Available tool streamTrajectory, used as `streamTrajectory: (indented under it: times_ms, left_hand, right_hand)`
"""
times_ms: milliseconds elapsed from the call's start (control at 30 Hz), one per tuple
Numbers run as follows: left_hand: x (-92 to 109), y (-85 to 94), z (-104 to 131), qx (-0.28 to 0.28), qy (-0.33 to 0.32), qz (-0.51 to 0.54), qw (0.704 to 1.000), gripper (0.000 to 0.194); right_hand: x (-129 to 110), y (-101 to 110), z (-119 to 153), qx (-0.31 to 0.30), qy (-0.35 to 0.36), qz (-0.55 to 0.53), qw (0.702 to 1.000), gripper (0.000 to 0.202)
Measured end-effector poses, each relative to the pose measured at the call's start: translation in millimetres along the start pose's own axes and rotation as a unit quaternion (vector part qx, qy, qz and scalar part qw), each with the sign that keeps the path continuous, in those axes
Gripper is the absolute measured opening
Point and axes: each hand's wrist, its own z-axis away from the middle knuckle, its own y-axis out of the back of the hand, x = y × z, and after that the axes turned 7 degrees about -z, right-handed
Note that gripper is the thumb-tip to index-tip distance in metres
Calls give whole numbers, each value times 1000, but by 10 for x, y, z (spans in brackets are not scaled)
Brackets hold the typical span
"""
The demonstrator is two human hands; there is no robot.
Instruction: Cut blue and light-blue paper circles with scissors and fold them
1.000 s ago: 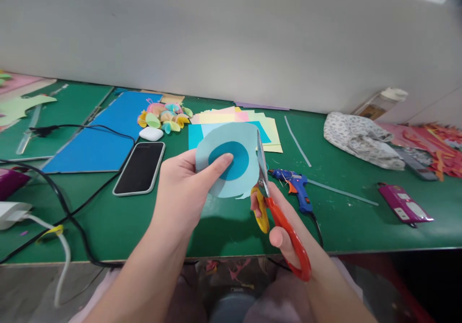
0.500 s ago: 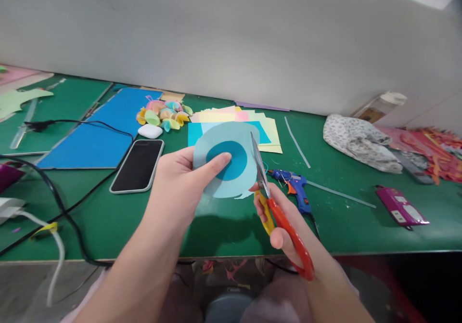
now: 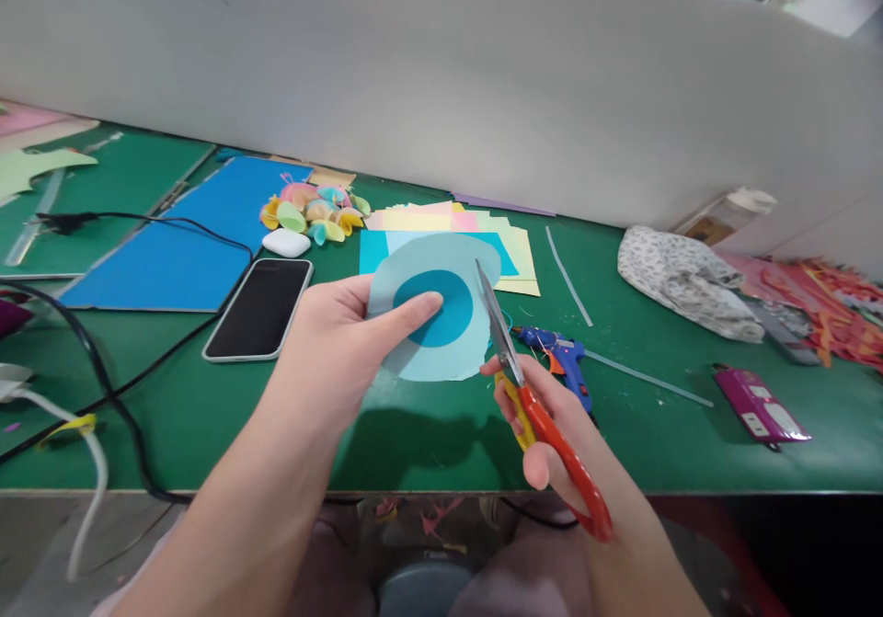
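Observation:
My left hand (image 3: 345,327) pinches a light blue sheet of paper (image 3: 414,254) with roughly rounded edges. A smaller, darker blue paper circle (image 3: 452,309) lies on its face, and my thumb presses on it. In my right hand (image 3: 552,405) are scissors (image 3: 562,456) with one red and one yellow handle. Their blades point up and away, at the right part of the light blue paper, and look nearly closed. Behind the held paper, a stack of coloured paper sheets (image 3: 519,258) rests on the green table.
A phone (image 3: 258,309), a white case (image 3: 286,244) and a bunch of paper petals (image 3: 321,212) lie left, near a blue board (image 3: 179,249) and black cables (image 3: 114,401). On the right are a blue glue gun (image 3: 569,359), a patterned cloth (image 3: 680,277) and a purple pack (image 3: 759,405).
The ragged strip at the paper's lower right edge no longer hangs there. The scissors' blades have come closer together, and my right hand has shifted slightly right.

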Motion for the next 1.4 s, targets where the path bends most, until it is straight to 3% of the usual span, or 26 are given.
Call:
streamTrajectory:
  times_ms: [167,567,1167,1400]
  left_hand:
    - [16,19,-8,-6,15,6,1000,23]
    - [-34,78,-63,-54,20,16,998,19]
    - [-6,108,-71,-102,58,-9,993,19]
    - [-19,138,-70,-117,67,-26,991,18]
  right_hand:
    - [-78,44,39,-11,-66,-43,997,89]
    - [129,164,48,27,-37,28,999,77]
    - [62,301,119,-18,-94,19,995,89]
    - [67,355,119,-25,-82,50,995,89]
